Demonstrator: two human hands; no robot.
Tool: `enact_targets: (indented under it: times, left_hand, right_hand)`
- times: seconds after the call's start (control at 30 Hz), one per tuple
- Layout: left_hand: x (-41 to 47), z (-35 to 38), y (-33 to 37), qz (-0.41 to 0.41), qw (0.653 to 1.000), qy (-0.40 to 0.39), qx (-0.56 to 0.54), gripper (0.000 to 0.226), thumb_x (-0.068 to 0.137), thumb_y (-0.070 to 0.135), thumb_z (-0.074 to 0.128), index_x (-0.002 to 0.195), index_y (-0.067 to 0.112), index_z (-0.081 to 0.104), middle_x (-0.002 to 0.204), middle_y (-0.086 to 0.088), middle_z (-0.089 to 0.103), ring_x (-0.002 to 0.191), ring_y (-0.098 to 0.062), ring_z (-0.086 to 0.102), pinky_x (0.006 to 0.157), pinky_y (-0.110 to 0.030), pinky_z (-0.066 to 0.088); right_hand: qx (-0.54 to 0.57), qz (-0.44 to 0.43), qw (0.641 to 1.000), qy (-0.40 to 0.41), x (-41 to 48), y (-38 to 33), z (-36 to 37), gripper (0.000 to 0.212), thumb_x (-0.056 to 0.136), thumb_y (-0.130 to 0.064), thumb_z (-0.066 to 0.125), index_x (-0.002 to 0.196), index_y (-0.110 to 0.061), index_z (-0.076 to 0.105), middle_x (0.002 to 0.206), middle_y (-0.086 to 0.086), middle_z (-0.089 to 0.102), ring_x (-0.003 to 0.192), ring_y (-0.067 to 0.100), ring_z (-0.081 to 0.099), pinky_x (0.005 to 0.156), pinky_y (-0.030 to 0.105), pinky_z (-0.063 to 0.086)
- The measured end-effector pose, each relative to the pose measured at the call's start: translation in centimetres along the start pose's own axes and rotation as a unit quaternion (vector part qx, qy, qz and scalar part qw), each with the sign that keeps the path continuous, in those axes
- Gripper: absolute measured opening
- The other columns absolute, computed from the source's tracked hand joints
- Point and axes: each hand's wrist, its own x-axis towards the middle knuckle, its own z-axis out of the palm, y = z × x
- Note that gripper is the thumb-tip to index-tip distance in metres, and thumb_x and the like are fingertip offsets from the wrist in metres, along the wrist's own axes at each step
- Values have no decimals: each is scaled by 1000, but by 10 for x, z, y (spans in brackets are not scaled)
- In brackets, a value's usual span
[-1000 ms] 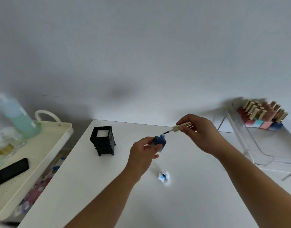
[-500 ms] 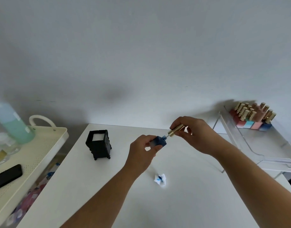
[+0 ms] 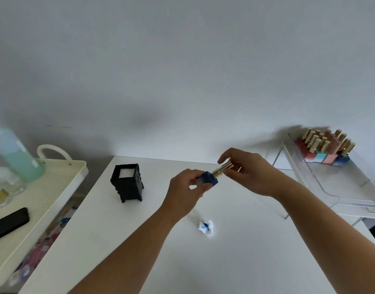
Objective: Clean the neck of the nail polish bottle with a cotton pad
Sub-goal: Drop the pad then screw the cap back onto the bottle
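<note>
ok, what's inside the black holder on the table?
The black holder is open-topped, and a white square shows at its mouth, probably the top cotton pad. Its walls hide whatever sits beneath that.

The bottle neck's hidden under the gold cap [image 3: 222,169], and over at 9 o'clock the green bottle [image 3: 17,155] is blurry and cut off by the edge.
</note>
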Motion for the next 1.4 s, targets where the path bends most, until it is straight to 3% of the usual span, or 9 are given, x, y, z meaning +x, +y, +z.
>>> enact_targets:
  times: [0.23, 0.33, 0.47, 0.67, 0.87, 1.07, 1.17, 1.27, 1.4]
  left_hand:
    - [-3, 0, -6, -2, 1000, -16, 6, 21, 78, 18, 72, 98, 25, 69, 96, 0, 67, 90, -16, 66, 74, -36, 60]
    - [-3, -1, -6, -6, 1000, -17, 2, 20, 78, 18, 72, 93, 31, 69, 96, 1, 68, 88, -14, 66, 75, -37, 60]
    - [-3, -2, -7, -10, 1000, -23, -1, 21, 78, 17, 72, 97, 27, 69, 95, 1, 68, 89, -14, 67, 74, -36, 60]
    - [-5, 0, -9, -5, 999, -33, 7, 22, 78, 17, 72, 99, 26, 69, 96, 1, 68, 92, -15, 65, 75, -36, 60]
    - [-5, 0, -10, -10, 999, -35, 7, 24, 78, 16, 73, 102, 20, 69, 95, 0, 68, 93, -17, 65, 76, -38, 60]
    - [-7, 1, -11, -14, 999, -43, 8, 25, 78, 17, 72, 103, 19, 69, 95, 4, 68, 95, -17, 65, 76, -38, 60]
    - [-7, 1, -11, -13, 999, -41, 12, 26, 78, 17, 72, 103, 18, 69, 95, 3, 68, 95, -17, 65, 76, -37, 60]
    - [-7, 1, -11, -11, 999, -39, 16, 25, 77, 16, 72, 102, 18, 69, 95, 2, 68, 94, -18, 65, 77, -36, 59]
    - [-8, 2, -11, -8, 999, -37, 17, 25, 77, 17, 73, 101, 20, 69, 95, 1, 69, 92, -15, 66, 78, -38, 58]
  right_hand:
    - [-22, 71, 997, 12, 3, 0, 3, 32, 83, -49, 59, 69, -20, 62, 54, -1, 65, 51, 15, 56, 54, 31, 48]
    - [12, 40, 999, -12, -1, 0, 1, 14, 83, -38, 64, 93, -30, 62, 70, 0, 68, 63, 14, 61, 63, 29, 51]
    - [36, 31, 998, -30, 0, 0, 0, 6, 86, -22, 62, 81, -25, 64, 62, -5, 68, 56, 7, 64, 53, 16, 47]
    - [0, 93, 995, -18, 1, 1, 2, 37, 79, -59, 56, 71, -24, 61, 54, 1, 68, 45, 6, 60, 48, 20, 47]
    - [34, 28, 997, -65, -2, 1, -5, 9, 84, -18, 64, 88, -27, 63, 71, -6, 72, 69, 9, 68, 72, 30, 54]
    - [-11, 91, 995, -27, -2, 2, -1, 30, 77, -54, 63, 76, -25, 66, 59, -2, 71, 51, 7, 65, 54, 22, 49]
    - [17, 40, 998, -53, -6, 4, -7, 28, 77, -30, 73, 101, -38, 61, 75, -9, 70, 68, 4, 66, 67, 20, 52]
    - [52, 38, 996, -56, -5, 3, -7, 20, 82, -10, 67, 86, -30, 68, 66, -7, 71, 63, 7, 67, 57, 16, 49]
    - [25, 88, 995, -35, -4, 2, -5, 15, 80, -33, 69, 72, -21, 69, 57, -1, 71, 48, 8, 63, 50, 25, 47]
